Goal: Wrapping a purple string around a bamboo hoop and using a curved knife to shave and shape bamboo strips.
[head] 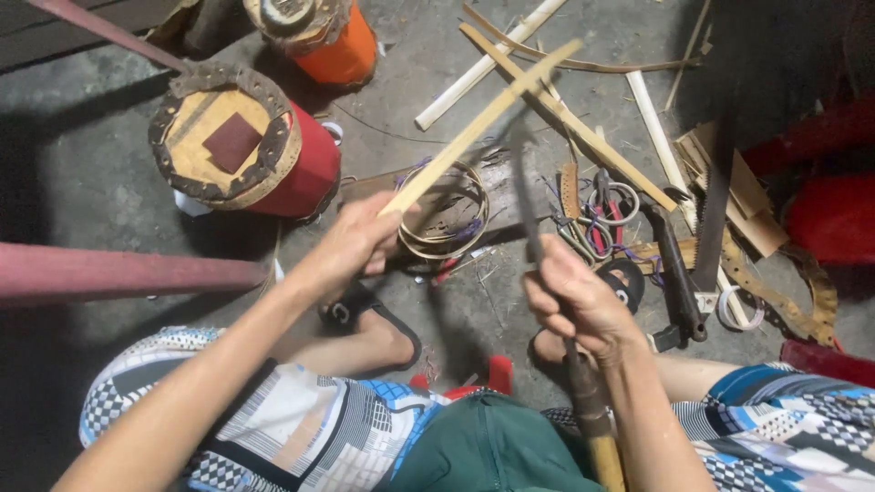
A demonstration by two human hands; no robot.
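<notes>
Left hand shut tight around a long bamboo strip. Right hand gripping a knife by its handle, over gray floor.

Two hands are seen: the left hand closed on one thin bamboo strip, the right hand closed on one long-handled knife. Two drum-shaped stools are counted, one red and one orange. One saw, one pair of scissors and one coil of cane rings are noted.
</notes>
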